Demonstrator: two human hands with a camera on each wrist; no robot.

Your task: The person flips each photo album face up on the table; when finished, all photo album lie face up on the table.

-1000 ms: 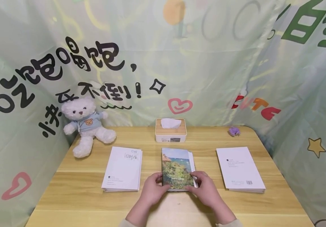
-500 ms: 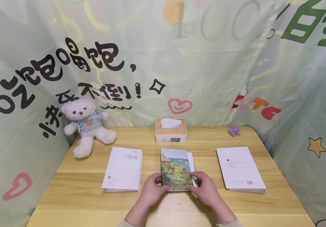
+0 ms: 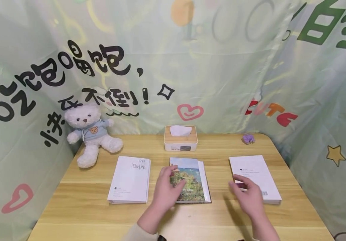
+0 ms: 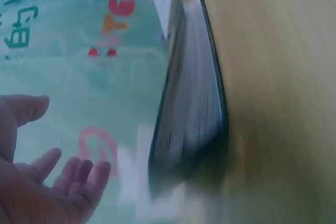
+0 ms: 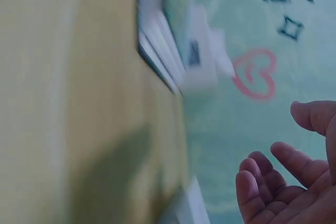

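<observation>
While our left hand (image 3: 166, 190) and right hand (image 3: 249, 195) hang relaxed, holding nothing, the blue-green, rectangular, hard-covered photo album (image 3: 193, 179) lies at twelve o'clock before us, probably stiff and smooth; we'd grip its nine- and three-o'clock edges.

Your wooden table (image 3: 191, 227) has a photo album (image 3: 191, 179) in the middle, one white book (image 3: 128, 179) at nine o'clock, another white book (image 3: 260, 170) at three, a tissue box (image 3: 181, 140) at twelve, a teddy bear (image 3: 94, 133) at ten and a purple thing (image 3: 248, 139) at two.
</observation>
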